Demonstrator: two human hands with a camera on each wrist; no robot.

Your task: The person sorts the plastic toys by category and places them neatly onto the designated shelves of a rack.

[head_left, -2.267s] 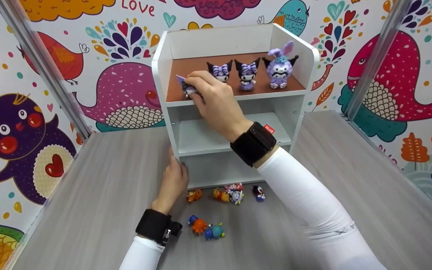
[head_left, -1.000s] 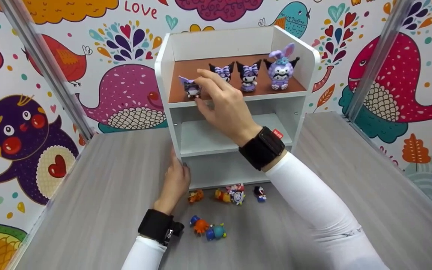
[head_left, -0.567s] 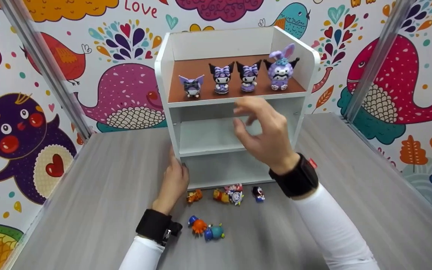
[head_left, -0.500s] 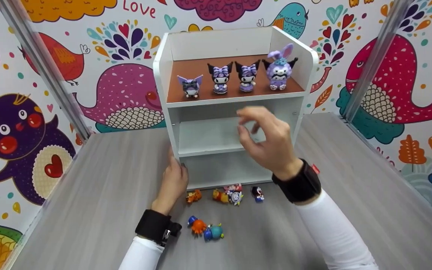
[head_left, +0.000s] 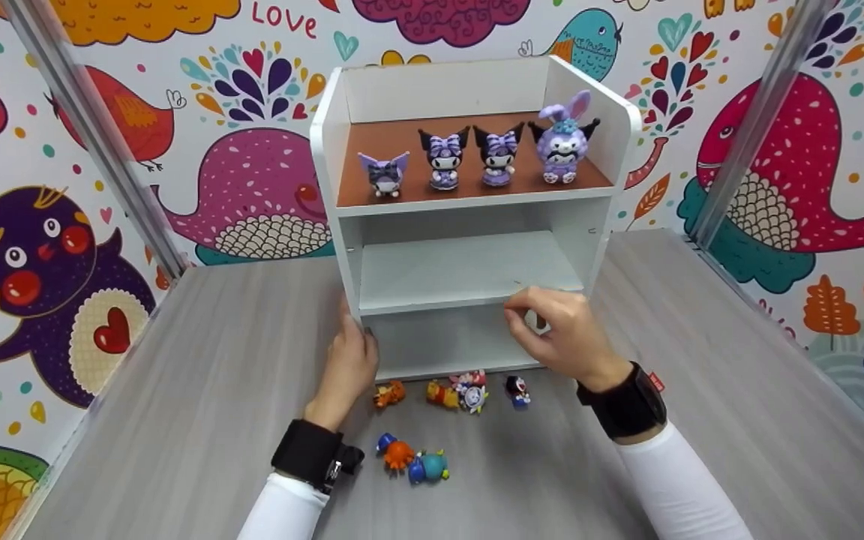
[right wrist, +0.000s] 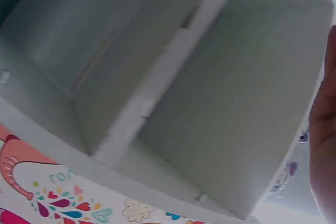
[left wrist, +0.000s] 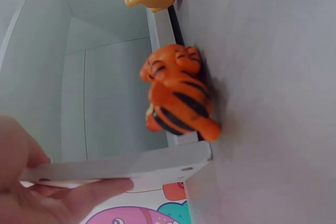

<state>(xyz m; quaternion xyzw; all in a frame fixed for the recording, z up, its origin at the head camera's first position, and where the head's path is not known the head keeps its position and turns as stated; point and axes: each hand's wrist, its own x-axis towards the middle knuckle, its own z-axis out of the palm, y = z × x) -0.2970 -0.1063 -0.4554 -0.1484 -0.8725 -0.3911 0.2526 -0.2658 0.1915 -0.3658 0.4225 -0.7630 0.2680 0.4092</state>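
Note:
A white shelf unit (head_left: 469,305) with a brown top stands on the table. My left hand (head_left: 352,360) grips the front edge of its left side panel; in the left wrist view, thumb and fingers lie on either side of that panel. My right hand (head_left: 563,330) hangs before the lower compartment, fingers loosely curved, holding nothing. On the top stand a small purple-eared figurine (head_left: 385,176), two black-eared figurines with purple bows (head_left: 444,161), and a larger purple bunny-eared figurine (head_left: 562,142). Nearest below my right hand lies a small dark-and-blue figurine (head_left: 517,391).
Along the shelf's foot lie an orange tiger figurine (head_left: 389,394), a yellow bear figurine (head_left: 442,394) and a pink-and-white cluster (head_left: 472,394). Closer lie an orange-and-blue figurine (head_left: 397,453) and a teal-and-blue one (head_left: 429,466). Patterned walls (head_left: 252,187) enclose the table.
My right hand has let go of the small purple-eared figurine at the left of the top, then moved right and down to the lower compartment's front. My left hand has stayed on the panel.

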